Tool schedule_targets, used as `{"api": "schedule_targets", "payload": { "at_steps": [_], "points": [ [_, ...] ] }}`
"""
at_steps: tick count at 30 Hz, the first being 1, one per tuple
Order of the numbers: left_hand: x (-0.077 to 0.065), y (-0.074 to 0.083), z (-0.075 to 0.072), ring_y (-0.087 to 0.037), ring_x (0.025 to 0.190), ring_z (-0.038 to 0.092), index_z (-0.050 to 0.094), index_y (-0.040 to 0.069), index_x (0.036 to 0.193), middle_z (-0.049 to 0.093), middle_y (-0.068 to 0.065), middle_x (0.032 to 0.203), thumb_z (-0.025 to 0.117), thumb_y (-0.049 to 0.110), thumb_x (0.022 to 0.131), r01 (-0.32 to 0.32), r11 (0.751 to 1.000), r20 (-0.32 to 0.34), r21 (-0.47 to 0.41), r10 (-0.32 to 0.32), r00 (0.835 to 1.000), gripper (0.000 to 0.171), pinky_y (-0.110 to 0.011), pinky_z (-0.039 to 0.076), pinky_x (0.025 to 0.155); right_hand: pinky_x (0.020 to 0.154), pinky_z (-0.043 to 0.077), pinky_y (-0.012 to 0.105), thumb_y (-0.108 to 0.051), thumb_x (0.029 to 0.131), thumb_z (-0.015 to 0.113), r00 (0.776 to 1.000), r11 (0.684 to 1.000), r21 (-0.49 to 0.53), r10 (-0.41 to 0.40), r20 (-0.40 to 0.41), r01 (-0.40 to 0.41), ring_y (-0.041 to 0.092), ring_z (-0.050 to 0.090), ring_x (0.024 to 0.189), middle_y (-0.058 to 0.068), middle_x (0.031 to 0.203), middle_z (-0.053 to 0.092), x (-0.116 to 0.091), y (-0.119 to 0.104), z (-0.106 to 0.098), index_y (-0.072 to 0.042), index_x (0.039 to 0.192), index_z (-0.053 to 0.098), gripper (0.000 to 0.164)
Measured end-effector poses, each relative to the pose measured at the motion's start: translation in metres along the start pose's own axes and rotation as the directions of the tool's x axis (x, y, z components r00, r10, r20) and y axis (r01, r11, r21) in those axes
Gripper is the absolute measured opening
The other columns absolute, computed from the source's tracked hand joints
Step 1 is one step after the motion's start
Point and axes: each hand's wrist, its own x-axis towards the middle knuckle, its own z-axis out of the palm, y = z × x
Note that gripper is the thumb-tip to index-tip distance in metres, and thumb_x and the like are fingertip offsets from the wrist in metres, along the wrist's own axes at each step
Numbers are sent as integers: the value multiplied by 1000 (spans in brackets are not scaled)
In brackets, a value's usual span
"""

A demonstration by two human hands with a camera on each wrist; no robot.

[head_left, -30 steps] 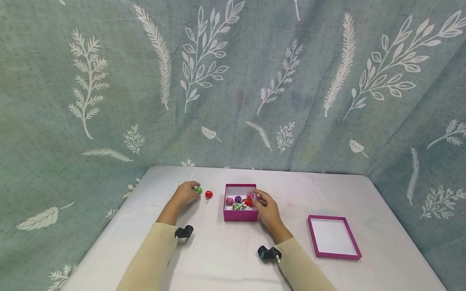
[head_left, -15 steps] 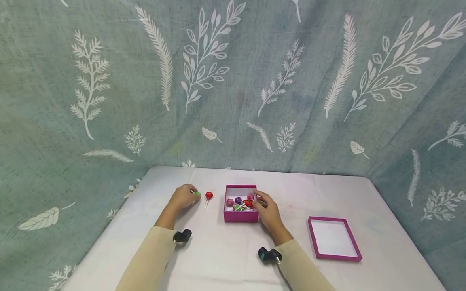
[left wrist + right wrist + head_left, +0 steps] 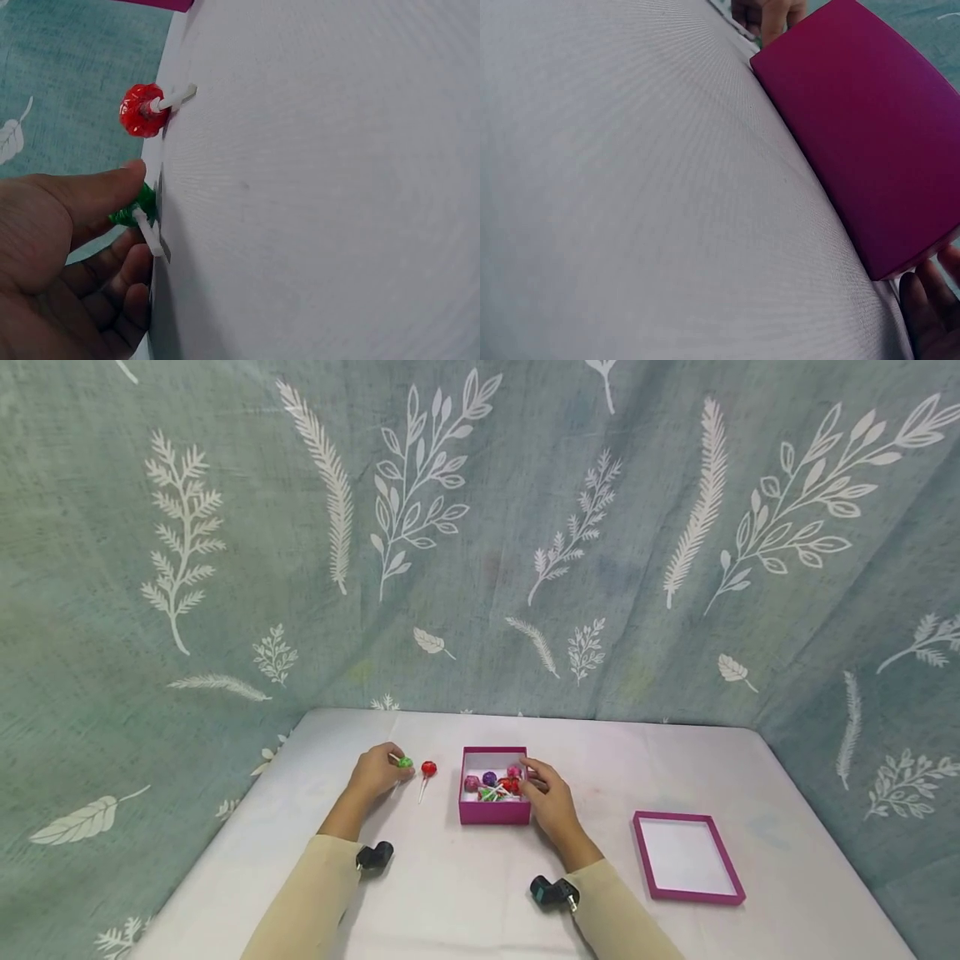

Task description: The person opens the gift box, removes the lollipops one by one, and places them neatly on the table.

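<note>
My left hand [image 3: 377,772] pinches a green-wrapped lollipop [image 3: 141,206] by its candy head, between thumb and fingers. In the left wrist view its white stick points down, close to the white tabletop. Beside that hand a red lollipop [image 3: 428,768] lies with its stick toward me. At the middle stands a magenta box [image 3: 495,812], lidless, with several red, pink, purple and green lollipops [image 3: 490,779] in it. My right hand [image 3: 551,797] rests on the box's right side, relaxed fingertips touching the wall near the rim.
The box's lid [image 3: 688,856], white inside with a magenta rim, lies upturned on the table [image 3: 450,893] at the right. A green leaf-patterned cloth [image 3: 480,568] hangs behind the table and along its sides. Small black cameras [image 3: 553,892] sit at both wrists.
My left fingers have closed around the green lollipop, drawn it slightly toward me and turned it. The right hand has stayed at the box, and the red lollipop lies as before.
</note>
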Motion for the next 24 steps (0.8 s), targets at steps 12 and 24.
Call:
{"api": "schedule_targets", "payload": {
  "at_steps": [12,24],
  "points": [
    [1,7,-9,-32,96,61,62,4,119,66,-14,105,75,31,85,16,1000,20,-13,-16,1000,45,-49,48,82,97,45,45,-14,91,62,1000,1000,-1,-2,5,2,26,56,116,1,134,55,-1,1,-1,-14,134,60,42],
    [-4,64,-9,-21,85,62,67,5,112,66,-3,93,74,20,87,-210,970,40,-121,216,976,30,-35,51,68,98,43,45,-12,92,62,1000,1000,1,-5,2,5,27,56,117,4,134,55,-1,-2,-1,-13,134,60,42]
  ]
}}
